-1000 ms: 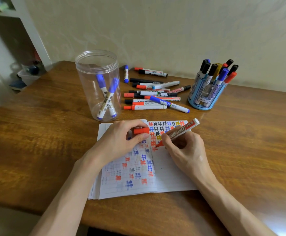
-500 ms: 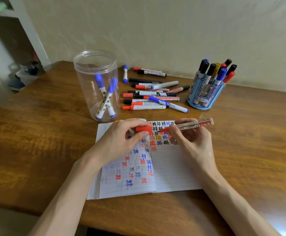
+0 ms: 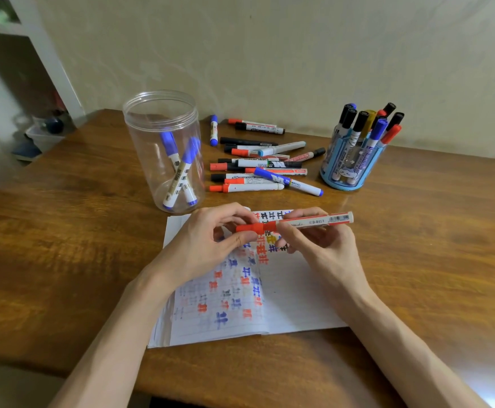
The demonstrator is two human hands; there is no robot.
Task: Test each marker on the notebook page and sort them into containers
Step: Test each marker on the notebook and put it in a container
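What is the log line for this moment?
left hand: pinches red cap | right hand: holds red marker | cap: at marker tip

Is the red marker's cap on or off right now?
On: the red cap covers the red marker's nib, left hand pinching it, right hand holding the barrel. Fully clicked home, cannot tell.

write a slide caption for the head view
Left hand fits a red cap onto the red marker gripped by the right hand above the notebook, clear jar and blue holder behind.
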